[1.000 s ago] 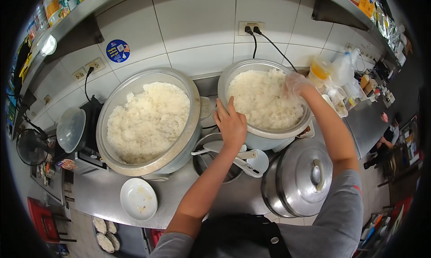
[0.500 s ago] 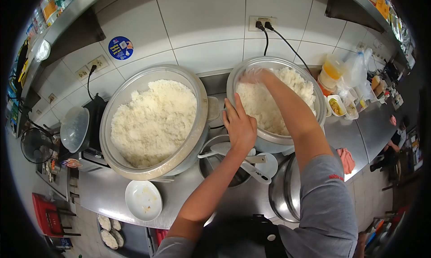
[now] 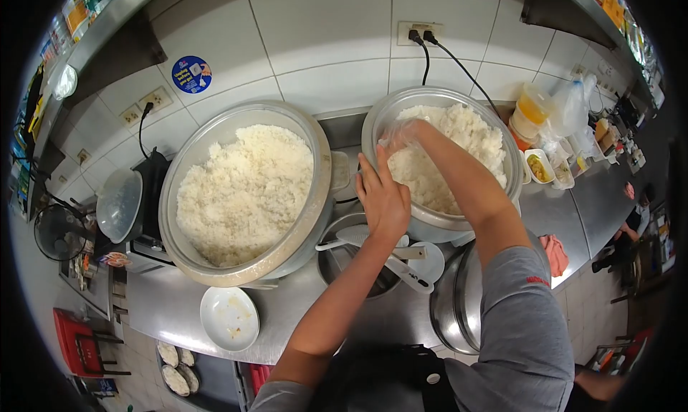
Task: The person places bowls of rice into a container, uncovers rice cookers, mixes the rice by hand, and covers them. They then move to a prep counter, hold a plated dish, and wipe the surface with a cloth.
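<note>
A wide rice cooker pot (image 3: 514, 190) on the right holds a heap of white rice (image 3: 459, 136). My left hand (image 3: 385, 200) rests against the near-left rim of this pot with its fingers stretched out. Inside the pot, my right hand (image 3: 403, 134) wears a clear plastic glove and is at the rice by the left inner wall. Its fingers are blurred and partly hidden, so whether they hold rice does not show. Below my left forearm, a metal bowl (image 3: 330, 272) carries a white rice paddle (image 3: 410, 274) and other utensils.
Another large pot (image 3: 166, 204) of rice stands on the left. A white plate (image 3: 229, 319) lies near the counter's front edge. Metal lids (image 3: 448, 304) lean beside my right arm. Food containers (image 3: 537, 166) and a pink cloth (image 3: 553, 256) are to the right. Power cords (image 3: 459, 68) hang behind.
My gloved right hand has moved slightly toward me along the left inner wall of the right pot. My left hand has stayed at the rim.
</note>
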Demonstrator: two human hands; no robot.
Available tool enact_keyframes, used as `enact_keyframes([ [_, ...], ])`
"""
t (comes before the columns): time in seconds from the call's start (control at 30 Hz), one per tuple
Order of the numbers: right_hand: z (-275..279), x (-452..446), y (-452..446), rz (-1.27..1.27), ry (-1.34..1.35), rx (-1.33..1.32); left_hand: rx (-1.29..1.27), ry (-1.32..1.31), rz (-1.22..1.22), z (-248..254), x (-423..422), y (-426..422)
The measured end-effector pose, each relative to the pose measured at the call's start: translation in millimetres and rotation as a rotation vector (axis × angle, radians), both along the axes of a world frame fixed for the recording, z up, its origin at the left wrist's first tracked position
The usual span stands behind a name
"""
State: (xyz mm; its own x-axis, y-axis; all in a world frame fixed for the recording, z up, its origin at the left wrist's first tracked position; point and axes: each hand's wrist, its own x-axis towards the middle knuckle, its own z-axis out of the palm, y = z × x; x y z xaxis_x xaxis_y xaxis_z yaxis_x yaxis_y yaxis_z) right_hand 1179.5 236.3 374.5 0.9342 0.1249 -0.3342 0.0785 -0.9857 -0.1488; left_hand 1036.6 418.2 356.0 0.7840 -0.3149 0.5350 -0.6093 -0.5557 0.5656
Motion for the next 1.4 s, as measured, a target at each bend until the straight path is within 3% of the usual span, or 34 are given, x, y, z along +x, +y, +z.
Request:
enact_keyframes([
  [0.4, 9, -40, 15, 0.072, 0.145, -0.060, 0.000, 0.012, -0.003, 3, -1, 1],
  [0.63, 29, -106, 16, 0.080, 0.325, -0.128, -0.019, 0.008, 0.004, -2, 1, 0],
  [0.7, 43, -135, -2, -0.007, 0.227, -0.010, -0.010, -0.019, 0.013, -3, 3, 0],
  [0.77, 77, -152, -15, -0.067, 0.232, -0.068, -0.013, -0.027, 0.021, -2, 3, 0],
  [0.9, 140, -160, -50, -0.403, -0.032, 0.015, -0.004, -0.007, 0.022, -2, 1, -1],
  [0.97, 140, -144, -74, -0.485, -0.235, 0.000, -0.001, -0.004, 0.021, -2, 1, -1],
  [1.07, 153, -131, -84, -0.547, -0.304, 0.075, 0.001, -0.011, 0.026, -1, 0, -1],
  [1.2, 105, -88, -113, -0.458, -0.394, -0.133, -0.001, -0.015, 0.014, 1, 0, 1],
  [1.3, 58, -76, -104, -0.126, -0.258, -0.389, 0.006, -0.018, 0.018, 3, 0, 1],
  [1.4, 55, -64, -121, -0.022, -0.226, -0.303, 0.009, -0.039, 0.015, 1, 0, 2],
])
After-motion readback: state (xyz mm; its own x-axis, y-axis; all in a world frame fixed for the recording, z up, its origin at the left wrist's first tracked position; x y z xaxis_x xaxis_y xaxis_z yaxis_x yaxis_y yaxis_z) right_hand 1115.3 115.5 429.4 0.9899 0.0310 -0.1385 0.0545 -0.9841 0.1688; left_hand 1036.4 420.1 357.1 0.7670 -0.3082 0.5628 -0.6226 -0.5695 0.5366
